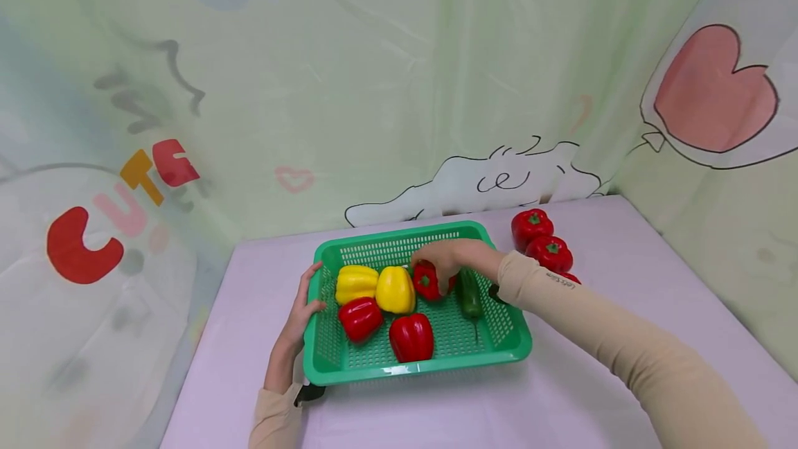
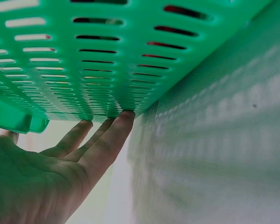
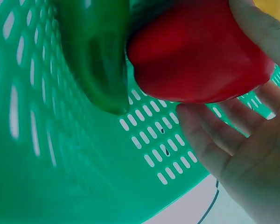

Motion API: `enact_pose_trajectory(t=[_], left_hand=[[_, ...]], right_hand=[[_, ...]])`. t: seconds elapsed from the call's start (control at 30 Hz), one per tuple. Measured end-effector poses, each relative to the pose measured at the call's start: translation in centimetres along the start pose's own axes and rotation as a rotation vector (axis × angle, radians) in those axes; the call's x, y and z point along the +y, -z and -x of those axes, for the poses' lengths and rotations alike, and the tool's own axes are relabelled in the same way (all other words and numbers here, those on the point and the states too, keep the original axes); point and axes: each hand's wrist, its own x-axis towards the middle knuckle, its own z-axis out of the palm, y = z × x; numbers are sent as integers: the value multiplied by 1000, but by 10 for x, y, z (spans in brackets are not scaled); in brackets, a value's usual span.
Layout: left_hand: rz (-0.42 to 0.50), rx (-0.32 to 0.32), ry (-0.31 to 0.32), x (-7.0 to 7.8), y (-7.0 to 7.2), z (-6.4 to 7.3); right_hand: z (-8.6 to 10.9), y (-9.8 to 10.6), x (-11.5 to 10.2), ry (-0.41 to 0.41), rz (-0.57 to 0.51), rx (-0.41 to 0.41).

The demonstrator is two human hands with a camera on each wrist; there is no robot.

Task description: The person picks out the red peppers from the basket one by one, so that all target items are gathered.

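Observation:
In the head view my right hand [image 1: 444, 258] reaches over a green plastic basket [image 1: 461, 364] and grips a red bell pepper [image 1: 427, 281]. The right wrist view shows its thumb on one side of that pepper [image 3: 200, 56] and the fingers along the other. A long green pepper [image 1: 469, 294] lies beside it. My left hand [image 1: 300, 314] holds the basket's left side, thumb over the rim; in the left wrist view its fingertips press the slotted outer wall [image 2: 98, 60]. Two yellow bell peppers [image 1: 395, 289] and two more red bell peppers [image 1: 411, 338] lie inside the basket.
To the right behind the basket, several red bell peppers [image 1: 549, 253] stand on the pale tabletop [image 1: 623, 283], the nearest partly hidden by the right sleeve. A printed curtain [image 1: 374, 89] hangs along the table's back and sides.

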Motion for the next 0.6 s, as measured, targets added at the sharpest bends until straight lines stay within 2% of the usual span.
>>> enact_pose_trajectory(t=[0.17,0.47,0.6], left_hand=[[-2,7,9,1,-2,0],[1,-4,4,2,-2,0],[-9,1,1,1,-1,2]], right_hand=[[8,4,1,-29,-24,36],[25,12,8,70,-82,150],[34,12,12,71,-157,199]])
